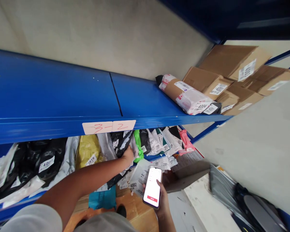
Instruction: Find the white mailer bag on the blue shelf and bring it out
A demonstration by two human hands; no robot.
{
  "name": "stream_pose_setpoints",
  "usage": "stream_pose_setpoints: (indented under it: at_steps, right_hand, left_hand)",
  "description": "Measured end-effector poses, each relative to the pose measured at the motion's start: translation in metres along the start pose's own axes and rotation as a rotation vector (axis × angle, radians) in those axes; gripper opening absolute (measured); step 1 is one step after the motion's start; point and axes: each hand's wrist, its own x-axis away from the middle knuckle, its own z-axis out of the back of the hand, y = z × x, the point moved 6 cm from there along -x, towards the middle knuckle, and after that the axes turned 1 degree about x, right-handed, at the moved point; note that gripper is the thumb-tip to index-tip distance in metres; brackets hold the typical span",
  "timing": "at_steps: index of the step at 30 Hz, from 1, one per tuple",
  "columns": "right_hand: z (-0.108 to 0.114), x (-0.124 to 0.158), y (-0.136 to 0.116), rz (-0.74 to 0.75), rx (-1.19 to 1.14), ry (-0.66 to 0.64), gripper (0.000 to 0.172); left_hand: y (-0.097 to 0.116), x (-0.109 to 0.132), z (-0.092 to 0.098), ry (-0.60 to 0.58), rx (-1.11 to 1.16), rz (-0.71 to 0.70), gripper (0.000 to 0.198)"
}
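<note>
My left hand [128, 154] reaches into a row of mailing bags under the blue shelf. Its fingers, partly hidden, curl at the edge of a black mailing bag [122, 141], beside a bright green bag [138, 145]. Held in my right hand [162, 199] is a smartphone [152, 187], its lit white screen showing a red button at the bottom. The thumb lies over the screen's right edge. A whitish mailing bag [136, 177] labelled 4002 hangs just behind the phone; whether the same hand grips it I cannot tell.
Above runs a blue metal shelf [87, 93] with a handwritten "3-2" label [108, 127]. A wrapped parcel [183, 93] and several cardboard boxes [234, 61] stand at its right end. Lower left are black bags [47, 161] and a yellow bag [89, 148]. An open carton [195, 170] sits lower right.
</note>
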Motion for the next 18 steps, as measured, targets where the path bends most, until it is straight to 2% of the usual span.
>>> stream_pose_setpoints:
  at_steps: [4, 9, 13, 18]
  right_hand:
    - [0.002, -0.001, 0.004, -0.033, -0.044, 0.021, 0.047]
    - [0.005, -0.002, 0.009, -0.082, -0.086, 0.066, 0.051]
    - [-0.003, -0.006, 0.019, -0.044, -0.133, 0.039, 0.048]
    - [-0.028, -0.018, 0.046, 0.024, -0.257, 0.084, 0.048]
  left_hand:
    - [-0.007, 0.011, 0.027, -0.085, -0.058, 0.143, 0.013]
    - [-0.012, 0.033, 0.065, -0.072, -0.065, 0.312, 0.015]
    - [-0.012, 0.037, 0.075, -0.068, -0.04, 0.501, 0.021]
    - [-0.004, 0.031, 0.077, -0.1, 0.011, 0.502, 0.028]
